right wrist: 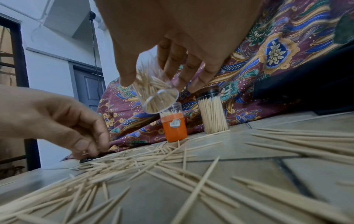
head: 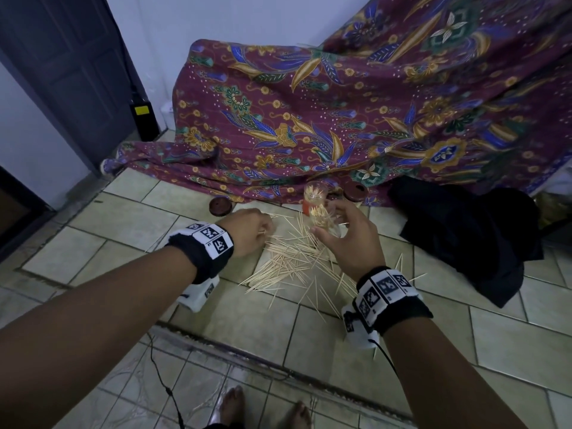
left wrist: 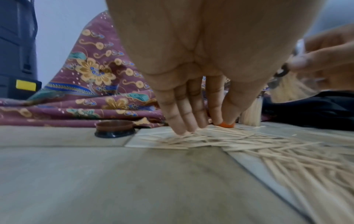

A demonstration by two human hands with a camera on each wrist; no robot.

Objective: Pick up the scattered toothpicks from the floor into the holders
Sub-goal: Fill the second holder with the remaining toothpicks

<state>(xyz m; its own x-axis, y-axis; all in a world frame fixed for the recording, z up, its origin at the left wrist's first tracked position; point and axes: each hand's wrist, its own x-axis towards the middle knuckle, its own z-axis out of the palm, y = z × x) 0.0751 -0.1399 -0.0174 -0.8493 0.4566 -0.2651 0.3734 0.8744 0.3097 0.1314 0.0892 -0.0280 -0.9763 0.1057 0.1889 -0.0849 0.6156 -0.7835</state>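
Observation:
Several toothpicks (head: 294,261) (right wrist: 153,163) lie scattered on the tiled floor. My left hand (head: 266,232) (left wrist: 206,125) reaches down to the pile's far left edge, its fingertips (right wrist: 90,150) bunched and pinching toothpicks there. My right hand (head: 328,224) (right wrist: 159,84) grips a clear holder (head: 326,222) (right wrist: 159,97), tilted above the floor and partly full of toothpicks. Behind it stand an orange holder (head: 309,201) (right wrist: 175,128) and a clear, full holder with a brown lid (head: 354,195) (right wrist: 212,115). A loose brown lid (head: 220,206) (left wrist: 114,128) lies left of the pile.
A purple batik cloth (head: 340,103) drapes over something behind the holders. A black garment (head: 464,230) lies on the right. A dark door (head: 62,72) and a black box with a yellow label (head: 142,119) are at the left. A floor channel (head: 247,357) runs before my bare feet (head: 232,404).

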